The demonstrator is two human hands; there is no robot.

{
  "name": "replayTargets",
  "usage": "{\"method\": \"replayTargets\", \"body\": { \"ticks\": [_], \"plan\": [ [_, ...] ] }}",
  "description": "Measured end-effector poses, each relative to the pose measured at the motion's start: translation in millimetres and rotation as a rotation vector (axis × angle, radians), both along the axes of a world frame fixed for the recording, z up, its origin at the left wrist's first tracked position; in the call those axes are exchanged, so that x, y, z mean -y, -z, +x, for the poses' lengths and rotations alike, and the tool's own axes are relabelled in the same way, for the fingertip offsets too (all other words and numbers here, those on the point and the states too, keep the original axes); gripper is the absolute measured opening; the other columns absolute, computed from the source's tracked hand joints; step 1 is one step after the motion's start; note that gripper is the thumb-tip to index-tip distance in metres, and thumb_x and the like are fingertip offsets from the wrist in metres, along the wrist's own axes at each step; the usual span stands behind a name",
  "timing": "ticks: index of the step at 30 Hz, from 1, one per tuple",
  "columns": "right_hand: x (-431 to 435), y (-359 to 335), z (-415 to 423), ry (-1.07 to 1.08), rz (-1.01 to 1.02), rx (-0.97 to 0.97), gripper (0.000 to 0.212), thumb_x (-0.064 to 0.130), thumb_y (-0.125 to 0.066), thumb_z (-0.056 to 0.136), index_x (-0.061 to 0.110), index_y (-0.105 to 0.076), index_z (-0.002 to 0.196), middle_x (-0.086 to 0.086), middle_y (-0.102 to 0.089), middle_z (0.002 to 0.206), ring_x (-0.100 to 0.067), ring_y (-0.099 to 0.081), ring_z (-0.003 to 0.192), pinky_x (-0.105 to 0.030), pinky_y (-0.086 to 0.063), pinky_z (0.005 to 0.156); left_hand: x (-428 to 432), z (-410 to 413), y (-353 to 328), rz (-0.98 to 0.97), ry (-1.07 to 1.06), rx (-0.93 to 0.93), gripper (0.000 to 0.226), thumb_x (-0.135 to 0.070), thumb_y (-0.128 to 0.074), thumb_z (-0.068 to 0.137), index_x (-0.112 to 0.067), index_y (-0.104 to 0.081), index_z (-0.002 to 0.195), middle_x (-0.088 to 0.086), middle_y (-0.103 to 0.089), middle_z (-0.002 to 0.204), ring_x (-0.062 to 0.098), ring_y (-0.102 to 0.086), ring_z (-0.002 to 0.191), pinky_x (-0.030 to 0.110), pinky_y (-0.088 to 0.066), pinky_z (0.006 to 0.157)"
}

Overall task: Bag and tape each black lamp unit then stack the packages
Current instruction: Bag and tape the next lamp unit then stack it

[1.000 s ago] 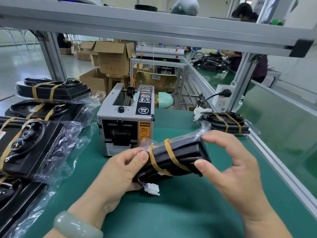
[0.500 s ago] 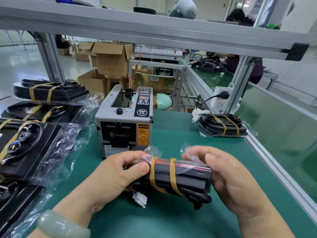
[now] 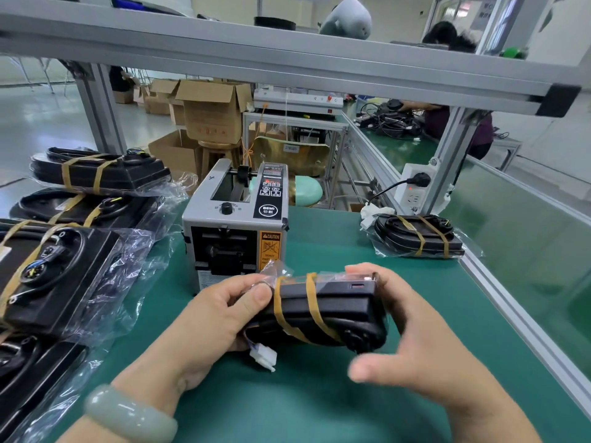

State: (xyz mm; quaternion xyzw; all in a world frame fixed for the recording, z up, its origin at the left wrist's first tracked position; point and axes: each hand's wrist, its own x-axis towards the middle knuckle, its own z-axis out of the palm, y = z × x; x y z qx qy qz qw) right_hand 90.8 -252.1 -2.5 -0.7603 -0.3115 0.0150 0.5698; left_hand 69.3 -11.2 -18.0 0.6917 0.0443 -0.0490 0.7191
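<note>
A black lamp unit (image 3: 332,310) in a clear bag, bound by two tan tape bands, is held above the green mat in front of the tape dispenser. My left hand (image 3: 211,324) grips its left end, thumb on the bag's bunched plastic. My right hand (image 3: 412,337) cups its right end with fingers behind it and the thumb loose below. A white connector (image 3: 263,358) dangles under the unit. Another taped package (image 3: 419,236) lies at the right rear of the mat. Several bagged units (image 3: 57,276) are piled at the left.
The grey automatic tape dispenser (image 3: 236,228) stands mid-table behind my hands. An aluminium frame post (image 3: 447,164) with a power strip rises at the right rear, and a rail (image 3: 524,327) edges the mat's right side. Cardboard boxes (image 3: 208,113) and another worker sit beyond.
The lamp unit has been turned and levelled in my hands, its narrow side now up. My right hand shifted from pinching the bag's right end to cupping that end.
</note>
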Motion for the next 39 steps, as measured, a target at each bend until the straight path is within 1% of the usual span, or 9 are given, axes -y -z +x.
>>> {"method": "replayTargets", "body": {
  "ticks": [3, 5, 8, 10, 14, 18, 26, 34, 39],
  "plan": [
    [-11, -4, -4, 0.155, 0.032, 0.146, 0.058, 0.031, -0.080, 0.050, 0.034, -0.060, 0.104, 0.017, -0.067, 0.101, 0.000, -0.064, 0.091, -0.006, -0.044, 0.078, 1, -3, -6, 0.067, 0.021, 0.000, 0.050, -0.065, -0.062, 0.067, -0.041, -0.064, 0.111, -0.012, -0.072, 0.105, 0.004, -0.069, 0.092, 0.027, -0.057, 0.068],
    [-8, -8, -6, 0.196, 0.098, 0.168, 0.055, 0.030, -0.078, 0.050, 0.032, -0.062, 0.103, 0.012, -0.069, 0.096, -0.003, -0.066, 0.086, -0.008, -0.046, 0.076, -1, 0, -9, 0.124, -0.183, 0.040, 0.041, -0.070, -0.058, 0.071, -0.043, -0.067, 0.100, -0.019, -0.072, 0.095, 0.001, -0.068, 0.087, 0.028, -0.054, 0.070],
    [-7, -11, -8, 0.351, 0.101, 0.260, 0.054, 0.031, -0.077, 0.050, 0.036, -0.061, 0.102, 0.013, -0.069, 0.092, -0.002, -0.065, 0.083, -0.006, -0.045, 0.074, -9, 12, -11, -0.069, -0.522, -0.039, 0.015, -0.036, -0.063, 0.089, -0.022, -0.069, 0.090, -0.006, -0.072, 0.073, 0.007, -0.064, 0.061, 0.022, -0.048, 0.052],
    [-12, -9, -9, 0.460, -0.031, 0.390, 0.056, 0.030, -0.079, 0.051, 0.035, -0.060, 0.104, 0.013, -0.067, 0.094, -0.005, -0.064, 0.088, -0.009, -0.045, 0.078, -14, 19, -16, -0.236, -0.568, -0.137, 0.009, -0.024, -0.064, 0.089, -0.016, -0.065, 0.086, -0.006, -0.067, 0.058, 0.003, -0.057, 0.046, 0.015, -0.044, 0.040],
    [-19, -4, -8, 0.519, -0.234, 0.570, 0.057, 0.032, -0.078, 0.054, 0.018, -0.065, 0.107, 0.011, -0.065, 0.101, -0.013, -0.062, 0.092, -0.024, -0.047, 0.084, -16, 27, -24, -0.394, -0.522, -0.220, 0.013, -0.017, -0.056, 0.094, -0.011, -0.061, 0.083, -0.005, -0.062, 0.046, 0.001, -0.052, 0.034, 0.010, -0.040, 0.036],
    [-22, -5, -9, 0.509, -0.237, 0.590, 0.055, 0.040, -0.073, 0.058, 0.016, -0.065, 0.107, 0.010, -0.064, 0.101, -0.012, -0.061, 0.091, -0.020, -0.046, 0.085, -16, 36, -27, -0.393, -0.541, -0.233, 0.020, -0.019, -0.054, 0.096, -0.011, -0.060, 0.079, -0.006, -0.060, 0.043, -0.001, -0.051, 0.033, 0.009, -0.040, 0.035],
    [-24, -2, -9, 0.538, -0.212, 0.581, 0.058, 0.033, -0.079, 0.055, 0.020, -0.063, 0.109, 0.010, -0.064, 0.098, -0.015, -0.061, 0.089, -0.024, -0.047, 0.082, -17, 50, -26, -0.340, -0.624, -0.227, 0.017, -0.022, -0.061, 0.093, -0.012, -0.060, 0.080, -0.005, -0.061, 0.043, -0.001, -0.053, 0.032, 0.009, -0.038, 0.033],
    [-27, 0, -10, 0.571, -0.214, 0.573, 0.058, 0.033, -0.079, 0.054, 0.021, -0.062, 0.108, 0.010, -0.063, 0.096, -0.016, -0.061, 0.088, -0.024, -0.046, 0.081, -8, 61, -21, -0.309, -0.813, -0.243, 0.020, -0.018, -0.062, 0.088, -0.008, -0.063, 0.105, 0.000, -0.067, 0.071, 0.004, -0.057, 0.049, 0.009, -0.038, 0.034],
    [-26, 1, -9, 0.571, -0.203, 0.566, 0.058, 0.034, -0.079, 0.054, 0.024, -0.061, 0.108, 0.012, -0.062, 0.095, -0.015, -0.061, 0.087, -0.023, -0.046, 0.080, -5, 54, -20, -0.322, -0.808, -0.246, 0.007, -0.017, -0.059, 0.088, -0.011, -0.062, 0.088, -0.003, -0.063, 0.068, 0.002, -0.054, 0.049, 0.009, -0.036, 0.034]
  ]
}}
